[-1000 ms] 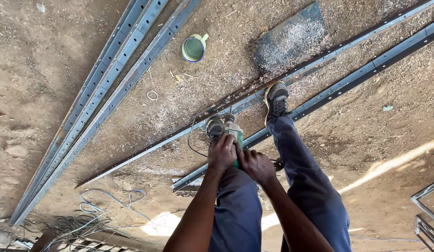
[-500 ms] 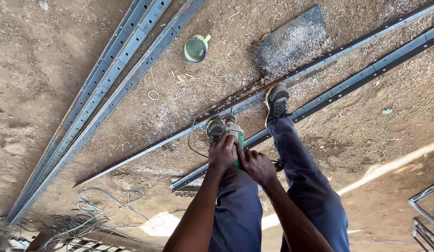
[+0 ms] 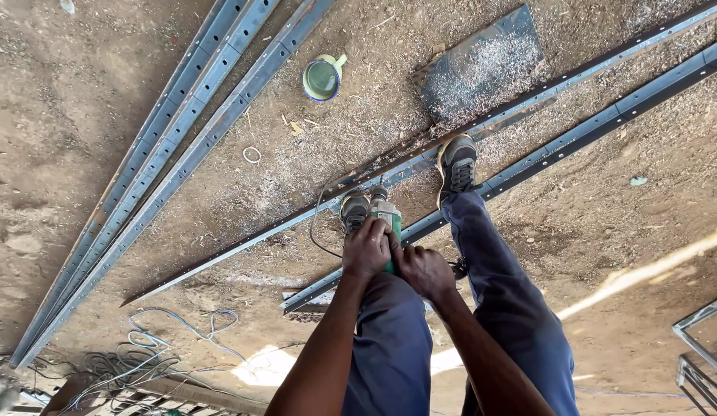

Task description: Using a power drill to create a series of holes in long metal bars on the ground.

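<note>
Left hand: the left hand (image 3: pixel 366 248) was clenched around the upper body of the green-bodied handheld power drill (image 3: pixel 386 223), fingers wrapped tight, no gap showing.
Right hand: the right hand (image 3: pixel 425 270) was curled closed just beside the left, grasping the drill's rear; what lay under its palm was hidden.
Drill: it stood nearly upright, nose down, on the near long grey punched steel strip (image 3: pixel 528 166); the tip itself could not be made out. A thin dark cord (image 3: pixel 318 223) looped away from the drill's left side.
Near strip: flat, dull grey metal with a row of small holes, running diagonally across the ground; both grey laced shoes (image 3: pixel 456 163) stood on or against it, either side of the drill.
Far strip: a second long perforated grey steel strip (image 3: pixel 482 123) lay parallel, just beyond the near strip.
Shavings: pale metal swarf (image 3: pixel 351 146) was scattered over the dirt beyond the drill, gritty and bright.
Plate: a dark flat steel plate (image 3: pixel 482 65) dusted with swarf lay beyond the far strip.
Cup: a round green-rimmed tin cup (image 3: pixel 322 78) sat on the dirt, well beyond the drill to its left.
Bundle: a stack of grey steel channels (image 3: pixel 174 123) lay far left of the drill.
Cables: loose pale tangled wires (image 3: pixel 174 335) lay on the ground left of the person's knee.
</note>
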